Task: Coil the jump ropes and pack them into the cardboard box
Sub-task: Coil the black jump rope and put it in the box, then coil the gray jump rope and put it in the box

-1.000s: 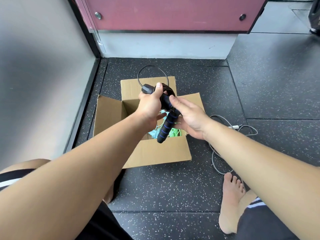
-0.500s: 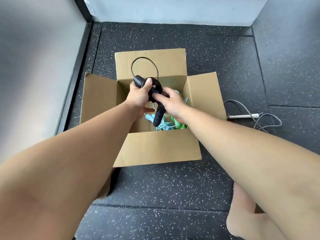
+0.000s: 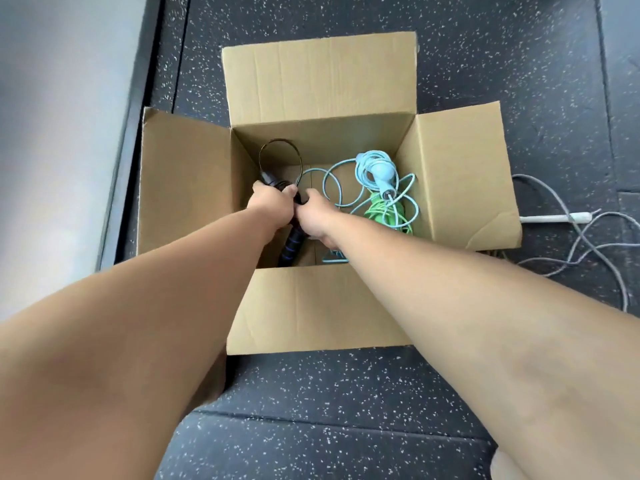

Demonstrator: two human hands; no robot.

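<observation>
An open cardboard box (image 3: 318, 306) stands on the dark floor with its four flaps spread. Both my hands reach down inside it. My left hand (image 3: 272, 206) and my right hand (image 3: 317, 216) grip a coiled black jump rope (image 3: 292, 245) with blue-ringed handles at the box's left side; a black loop rises behind my left hand. A light blue jump rope (image 3: 375, 174) and a green jump rope (image 3: 384, 211) lie coiled at the right of the box floor.
A grey jump rope with a white handle (image 3: 554, 218) lies loose on the floor to the right of the box. A grey wall (image 3: 62, 133) runs along the left. Speckled rubber floor (image 3: 346, 410) surrounds the box.
Both hands have gone down with the black rope from above the box to deep inside it. The view has tilted downward over the box.
</observation>
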